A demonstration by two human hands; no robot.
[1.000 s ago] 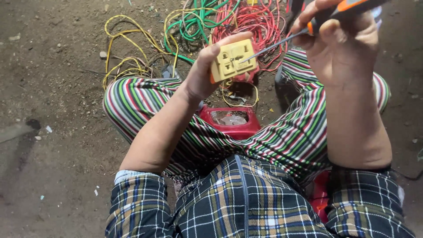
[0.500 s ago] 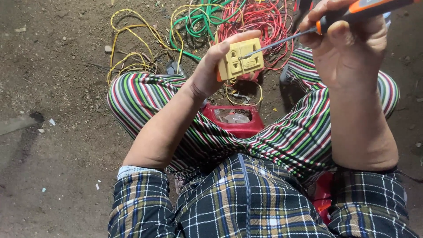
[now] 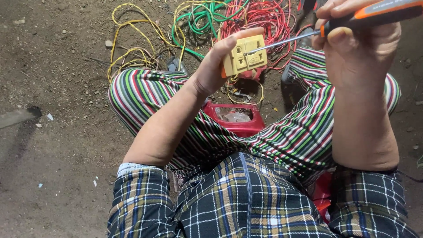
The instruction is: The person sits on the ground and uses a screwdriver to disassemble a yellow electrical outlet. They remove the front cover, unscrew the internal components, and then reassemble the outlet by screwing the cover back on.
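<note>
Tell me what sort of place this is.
Probably an informal electrical work spot on bare ground, not a bench: packed dirt floor, loose coils of yellow wire and red wire lying on it, and a red box between the legs.

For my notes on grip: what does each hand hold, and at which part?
The left hand holds the yellow socket by its side edges. The right hand holds the screwdriver by its orange handle.
</note>
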